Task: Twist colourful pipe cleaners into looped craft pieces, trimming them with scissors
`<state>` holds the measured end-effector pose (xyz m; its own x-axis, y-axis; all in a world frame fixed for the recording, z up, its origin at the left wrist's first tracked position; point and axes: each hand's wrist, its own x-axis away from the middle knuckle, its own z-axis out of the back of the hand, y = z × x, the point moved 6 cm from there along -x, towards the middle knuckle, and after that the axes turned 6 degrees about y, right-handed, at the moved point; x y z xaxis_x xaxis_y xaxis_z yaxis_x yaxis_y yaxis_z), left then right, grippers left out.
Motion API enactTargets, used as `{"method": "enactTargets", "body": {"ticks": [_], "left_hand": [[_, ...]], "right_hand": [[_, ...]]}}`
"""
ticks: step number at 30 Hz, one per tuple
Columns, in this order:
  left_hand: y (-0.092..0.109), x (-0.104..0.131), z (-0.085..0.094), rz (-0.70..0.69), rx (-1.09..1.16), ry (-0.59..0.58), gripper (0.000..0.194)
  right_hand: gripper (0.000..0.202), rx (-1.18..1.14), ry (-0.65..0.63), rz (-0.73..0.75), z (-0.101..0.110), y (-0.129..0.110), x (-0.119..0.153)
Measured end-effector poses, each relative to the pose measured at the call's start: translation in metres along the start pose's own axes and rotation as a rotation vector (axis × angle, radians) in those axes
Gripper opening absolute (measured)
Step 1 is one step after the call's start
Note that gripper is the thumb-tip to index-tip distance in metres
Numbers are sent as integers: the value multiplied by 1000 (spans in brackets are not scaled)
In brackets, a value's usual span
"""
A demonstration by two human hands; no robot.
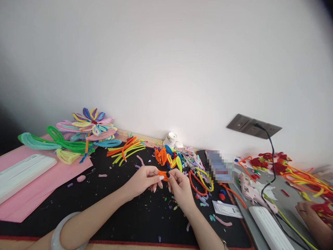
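Over the middle of the black mat (117, 211), a small bundle of orange pipe cleaners (163, 175) is held between both hands. My left hand (147, 178) pinches its left side between thumb and fingers. The right side is pinched by my right hand (178, 184), thumb on top. Just beyond the hands lie looped orange pieces (160, 156), with blue and yellow loops beside them. Red and yellow pipe cleaner rings (199, 184) rest right of my right hand.
Pipe cleaner flowers (95, 123) and pink sheets (65, 175) lie at the left. A paper cup (171, 139) stands by the wall. A phone (218, 165), a pink glue gun (253, 192) and a black cord (273, 163) are rightward. Another person's hand (312, 217) holds red pieces at far right.
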<state>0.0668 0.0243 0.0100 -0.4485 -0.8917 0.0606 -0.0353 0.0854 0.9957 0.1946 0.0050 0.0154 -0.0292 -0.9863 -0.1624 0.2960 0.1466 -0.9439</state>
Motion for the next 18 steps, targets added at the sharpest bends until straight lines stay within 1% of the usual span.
{"method": "enactTargets", "body": {"ticks": [5,14,16,18], "left_hand": [[0,1,-1,-4,8,-21,24],[-4,0,-2,68,26,-74,23],[-3,0,-1,57,9,-76,23],[-1,0,0,14,-43,-72,23]], "right_hand": [[21,29,38,22,0,-2,2],[22,60,42,40,0,0,3],[22,55,35,33,0,0,2],[22,47,22,26,0,1,1]]}}
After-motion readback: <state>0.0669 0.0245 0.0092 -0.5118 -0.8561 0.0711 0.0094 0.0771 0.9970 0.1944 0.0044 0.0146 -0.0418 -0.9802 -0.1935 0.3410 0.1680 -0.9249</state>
